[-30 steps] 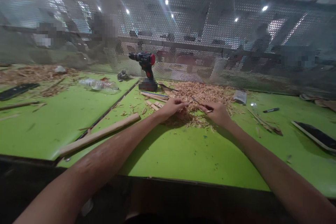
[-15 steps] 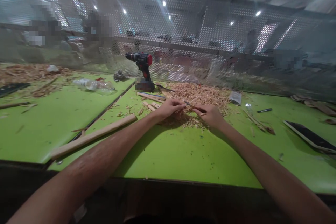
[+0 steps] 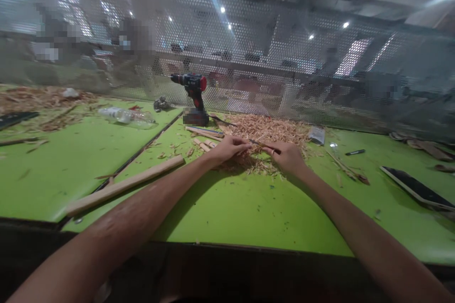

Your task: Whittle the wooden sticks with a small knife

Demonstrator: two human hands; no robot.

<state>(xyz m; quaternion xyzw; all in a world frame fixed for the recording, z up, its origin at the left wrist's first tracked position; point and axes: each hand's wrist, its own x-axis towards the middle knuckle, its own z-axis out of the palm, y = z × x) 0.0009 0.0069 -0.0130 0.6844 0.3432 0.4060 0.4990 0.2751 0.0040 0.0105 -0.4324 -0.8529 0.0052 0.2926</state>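
Observation:
In the head view my right hand (image 3: 287,155) is closed around the handle of a small knife (image 3: 259,143), whose thin dark blade points left. My left hand (image 3: 229,147) is closed in a pinch just left of the blade tip. What its fingers hold is hidden or too small to make out. Both hands are low over the near edge of a heap of pale wood shavings (image 3: 273,128). Short wooden sticks (image 3: 202,144) lie beside my left hand.
A cordless drill (image 3: 194,90) stands at the back, before a perforated metal screen (image 3: 249,75). A plastic bottle (image 3: 126,116) and a long wooden bar (image 3: 128,184) lie left. To the right are a pouch (image 3: 317,135), a pen (image 3: 355,152) and a phone (image 3: 415,187).
My right hand and the knife have shifted very slightly, the blade lying a little lower. My left hand stays in place. The view has turned a touch to the right.

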